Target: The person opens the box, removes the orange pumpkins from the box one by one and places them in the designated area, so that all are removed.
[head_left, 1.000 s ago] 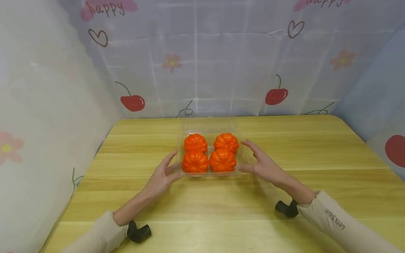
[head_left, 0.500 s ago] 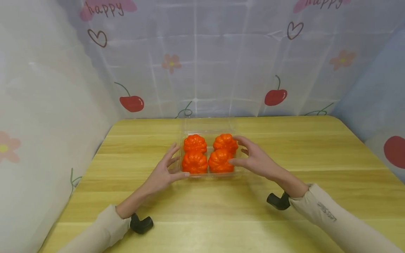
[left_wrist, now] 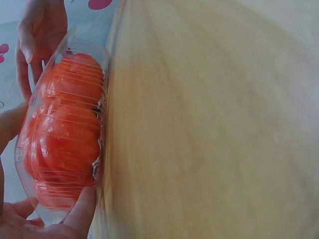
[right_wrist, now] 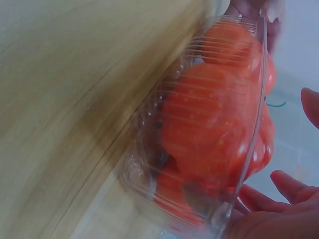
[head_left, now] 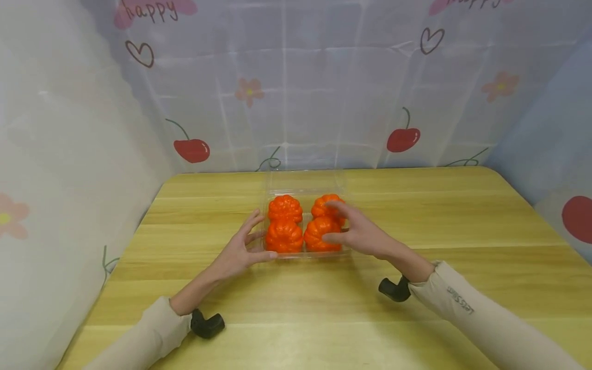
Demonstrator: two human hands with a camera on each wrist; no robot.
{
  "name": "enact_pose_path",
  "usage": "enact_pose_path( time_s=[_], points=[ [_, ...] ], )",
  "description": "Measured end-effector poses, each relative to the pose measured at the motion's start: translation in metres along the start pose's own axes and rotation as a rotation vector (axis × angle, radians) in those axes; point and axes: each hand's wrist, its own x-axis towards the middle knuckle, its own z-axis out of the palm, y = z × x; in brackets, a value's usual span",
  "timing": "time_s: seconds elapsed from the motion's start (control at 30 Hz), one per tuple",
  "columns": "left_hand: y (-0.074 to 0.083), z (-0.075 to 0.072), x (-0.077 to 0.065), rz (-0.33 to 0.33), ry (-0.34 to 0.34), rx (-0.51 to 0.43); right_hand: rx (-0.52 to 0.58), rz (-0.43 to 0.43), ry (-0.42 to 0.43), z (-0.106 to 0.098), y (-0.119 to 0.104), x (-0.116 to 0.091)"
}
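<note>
Several orange ribbed pumpkins sit in a clear plastic clamshell container, its lid laid back toward the wall. My left hand touches the container's front left corner. Its thumb presses the front wall, while the relaxed fingers lie along the left side. Over the right side of the container reaches my right hand, thumb and fingers apart. Its thumb overlaps the front right pumpkin, and a fingertip overlaps the back right pumpkin. On the left are a front pumpkin and a back pumpkin.
The container stands mid-table on a light wooden table. Patterned cloth hangs behind it as a back wall, with more cloth at both sides. A black curved piece shows at the left cuff, another black piece at the right.
My right hand has moved left from beside the container to over the right pumpkins. My left thumb has slid a little right along the front edge. Container and pumpkins stay put.
</note>
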Motion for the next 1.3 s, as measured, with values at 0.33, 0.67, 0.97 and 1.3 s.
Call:
enact_pose_path(
  time_s=[0.33, 0.67, 0.97, 1.3],
  points=[
    [0.0, 0.0, 0.001, -0.011, 0.01, 0.013, -0.019, 0.003, -0.021, 0.007, 0.0, 0.003],
    [0.0, 0.001, 0.001, -0.013, 0.013, 0.029, -0.173, 0.003, 0.026, 0.011, 0.002, 0.002],
    [-0.001, 0.0, 0.0, -0.016, 0.016, 0.031, -0.188, -0.006, 0.034, 0.012, 0.004, 0.001],
    [-0.002, 0.0, -0.002, 0.017, 0.016, 0.064, -0.206, -0.077, 0.058, 0.014, 0.008, 0.001]
  ],
)
